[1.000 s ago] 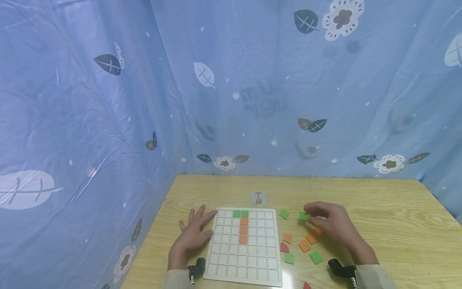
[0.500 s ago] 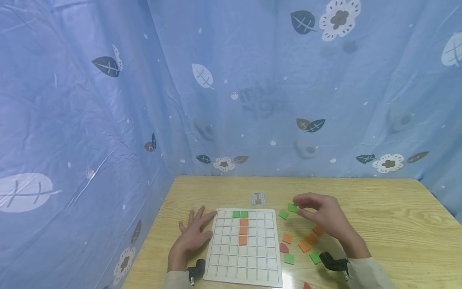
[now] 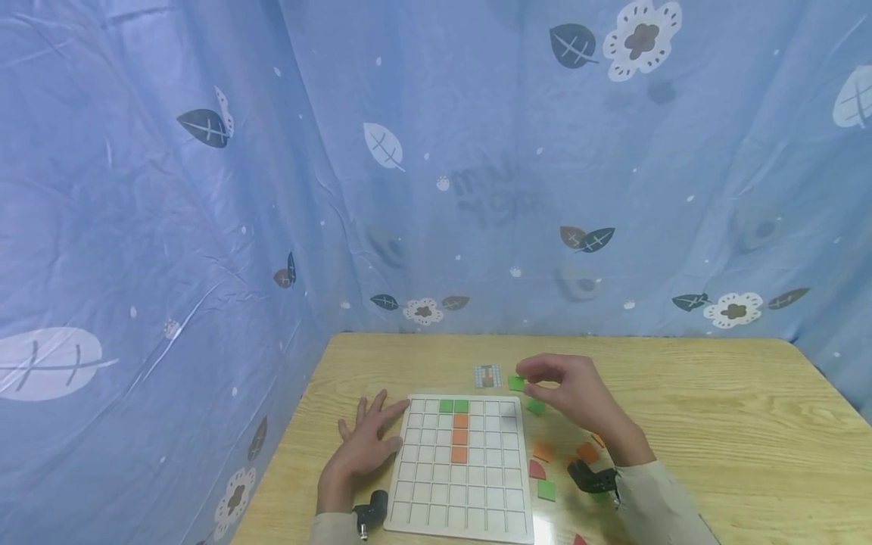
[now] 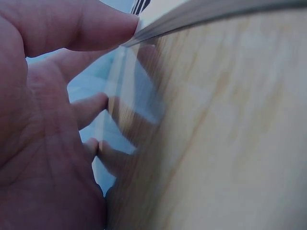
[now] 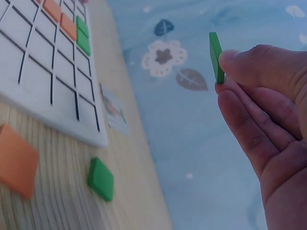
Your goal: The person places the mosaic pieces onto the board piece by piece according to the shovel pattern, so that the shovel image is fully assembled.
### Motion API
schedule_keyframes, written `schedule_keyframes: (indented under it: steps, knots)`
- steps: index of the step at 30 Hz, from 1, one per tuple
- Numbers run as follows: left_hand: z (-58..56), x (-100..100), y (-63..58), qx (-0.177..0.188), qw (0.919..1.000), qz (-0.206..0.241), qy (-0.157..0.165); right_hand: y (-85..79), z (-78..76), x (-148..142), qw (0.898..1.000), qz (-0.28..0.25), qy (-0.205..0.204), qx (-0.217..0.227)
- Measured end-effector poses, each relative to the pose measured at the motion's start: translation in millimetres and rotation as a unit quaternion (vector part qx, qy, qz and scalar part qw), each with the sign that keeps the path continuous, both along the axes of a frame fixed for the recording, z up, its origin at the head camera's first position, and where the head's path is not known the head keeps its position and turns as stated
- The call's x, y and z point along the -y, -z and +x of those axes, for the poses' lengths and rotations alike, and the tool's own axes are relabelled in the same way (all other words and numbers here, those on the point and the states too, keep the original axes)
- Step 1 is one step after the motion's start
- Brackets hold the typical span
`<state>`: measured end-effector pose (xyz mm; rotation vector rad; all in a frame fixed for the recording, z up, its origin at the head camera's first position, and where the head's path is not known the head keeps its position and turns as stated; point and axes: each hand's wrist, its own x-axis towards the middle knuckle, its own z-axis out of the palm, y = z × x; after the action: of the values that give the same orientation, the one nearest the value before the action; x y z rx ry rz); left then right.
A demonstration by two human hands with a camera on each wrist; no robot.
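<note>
Between thumb and fingers my right hand [image 3: 562, 386] pinches a green square tile [image 5: 217, 57], held in the air past the board's upper right corner. The white grid board [image 3: 436, 492] lies on the table; two green tiles [image 3: 454, 406] sit side by side in its top row, with a column of orange tiles [image 3: 459, 437] under the right one. My left hand [image 3: 368, 446] rests with fingers spread at the board's left edge, thumb and index fingertip right at the rim. In the left wrist view its fingertips [image 4: 129, 26] meet the board edge and the glossy tabletop.
A small picture card [image 3: 487, 376] lies behind the board. Right of the board are scattered a loose green tile [image 3: 536, 407], an orange tile [image 3: 542, 453], a red quarter-round piece [image 3: 537, 469] and several more tiles, some hidden by the right arm. A patterned blue curtain [image 3: 477, 189] hangs behind the table.
My right hand has carried the green tile leftward and away from me, from among the loose tiles to near the board's far right corner. My left hand has stayed in place.
</note>
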<state>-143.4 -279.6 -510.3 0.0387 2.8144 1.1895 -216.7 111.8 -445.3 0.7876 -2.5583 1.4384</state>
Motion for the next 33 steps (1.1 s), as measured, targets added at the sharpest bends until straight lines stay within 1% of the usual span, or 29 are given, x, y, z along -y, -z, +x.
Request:
schedule_keyframes:
  steps: [8, 13, 16, 22, 29, 33]
  knots:
    - [0.7, 0, -1.1, 0.001, 1.0000, 0.000, 0.001, 6.1, -7.1, 24, 1.000, 0.005, -0.025, 0.013]
    - [0.6, 0, -0.6, -0.001, 1.0000, 0.004, 0.004, 14.7, -11.7, 37, 0.999, 0.005, -0.040, 0.030]
    - [0.5, 1, -0.1, -0.001, 0.9999, 0.010, 0.006, 20.7, -14.3, 44, 0.998, 0.014, -0.045, 0.033]
    - [-0.2, 2, 0.5, -0.004, 0.9999, 0.010, 0.005, 31.8, -17.0, 54, 0.998, 0.032, -0.033, 0.052]
    - [-0.5, 1, 0.1, -0.006, 0.9999, 0.012, 0.004, 46.7, -18.2, 64, 0.994, 0.037, -0.014, 0.102]
    - [-0.9, 2, 1.5, -0.006, 0.9999, 0.006, 0.007, 52.5, -17.8, 67, 0.992, 0.045, -0.016, 0.115]
